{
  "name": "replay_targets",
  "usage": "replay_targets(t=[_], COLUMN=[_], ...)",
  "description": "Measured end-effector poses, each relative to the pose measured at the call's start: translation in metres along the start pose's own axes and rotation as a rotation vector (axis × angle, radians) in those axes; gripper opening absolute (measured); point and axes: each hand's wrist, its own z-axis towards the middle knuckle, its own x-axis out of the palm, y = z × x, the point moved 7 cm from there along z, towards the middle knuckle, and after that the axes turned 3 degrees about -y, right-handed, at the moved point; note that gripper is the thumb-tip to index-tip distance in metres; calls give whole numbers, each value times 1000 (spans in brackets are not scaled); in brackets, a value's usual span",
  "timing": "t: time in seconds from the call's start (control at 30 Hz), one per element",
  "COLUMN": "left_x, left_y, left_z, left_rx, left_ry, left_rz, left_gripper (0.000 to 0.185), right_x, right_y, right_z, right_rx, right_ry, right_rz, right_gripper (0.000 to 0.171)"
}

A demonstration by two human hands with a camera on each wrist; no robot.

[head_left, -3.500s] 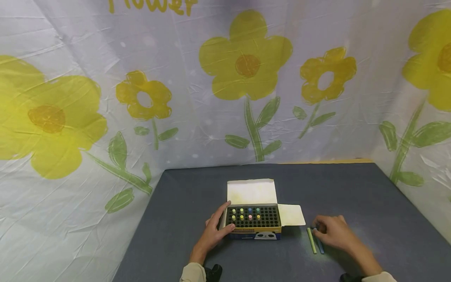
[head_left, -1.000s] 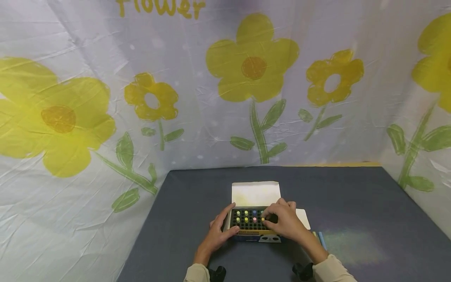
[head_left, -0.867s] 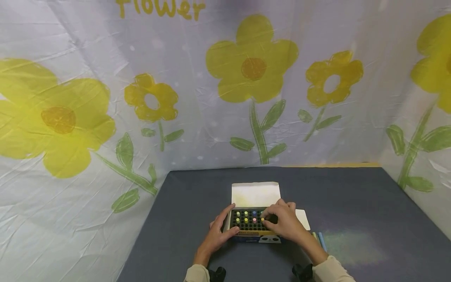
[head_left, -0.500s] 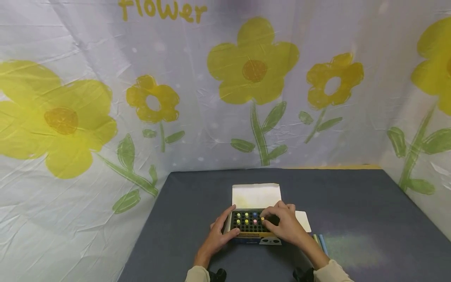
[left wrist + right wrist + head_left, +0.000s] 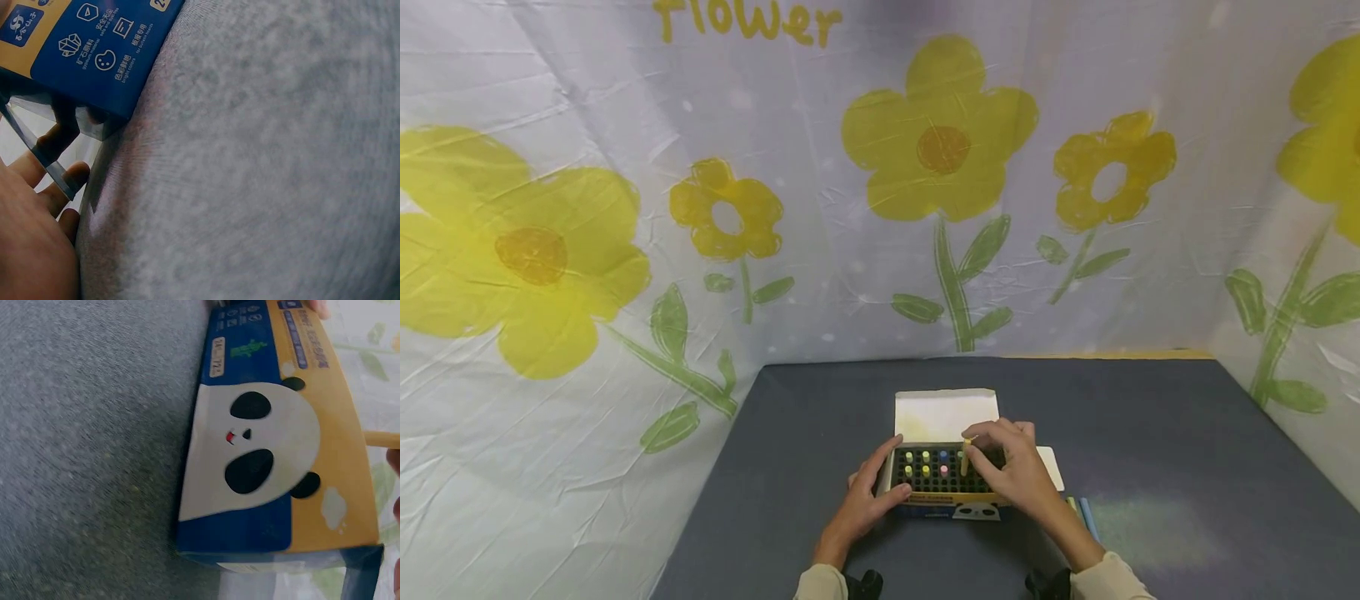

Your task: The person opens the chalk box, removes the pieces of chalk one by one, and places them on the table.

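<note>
Right hand (image 5: 1015, 475) is over the open chalk box (image 5: 942, 492), fingers pinched round a yellow chalk stick (image 5: 965, 457) standing half out of the black grid at the tray's 3 o'clock side. Best kept straight up along its hole, I'd say; a tilt could snap it. Left hand (image 5: 865, 500) braces the box from 9 o'clock, thumb curled on the front, fingers along the side. Two loose sticks (image 5: 1082, 512) lie on the grey tabletop (image 5: 1150, 433) at the box's 4 o'clock.
</note>
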Motion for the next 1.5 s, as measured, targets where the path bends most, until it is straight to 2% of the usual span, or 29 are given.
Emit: replay_targets(t=[0.2, 0.4, 0.57, 0.73, 0.97, 1.07, 1.37, 1.5], left_x=[0, 0, 0, -1, -1, -1, -1, 0], left_y=[0, 0, 2, 3, 0, -1, -1, -2], left_z=[1, 1, 1, 1, -1, -1, 0, -1], left_rx=[-6, 10, -4, -6, 17, 23, 21, 14], left_ry=[8, 4, -12, -25, -19, -13, -28, -36], left_rz=[-13, -4, 17, 19, 16, 1, 6, 11], left_gripper=[70, 70, 71, 72, 73, 73, 73, 73], right_x=[-18, -39, -59, -80, -108, -117, -126, -123], right_y=[-4, -16, -28, -41, -65, -74, -99, -105], right_z=[4, 0, -8, -20, -47, -58, -91, -100], right_rx=[6, 71, 127, 220, 363, 419, 623, 655], right_ry=[-69, -94, -103, -75, -80, -43, 191, 295], right_rz=[56, 103, 133, 152, 75, 48, -31, -58], right_gripper=[33, 31, 33, 27, 18, 17, 22, 20])
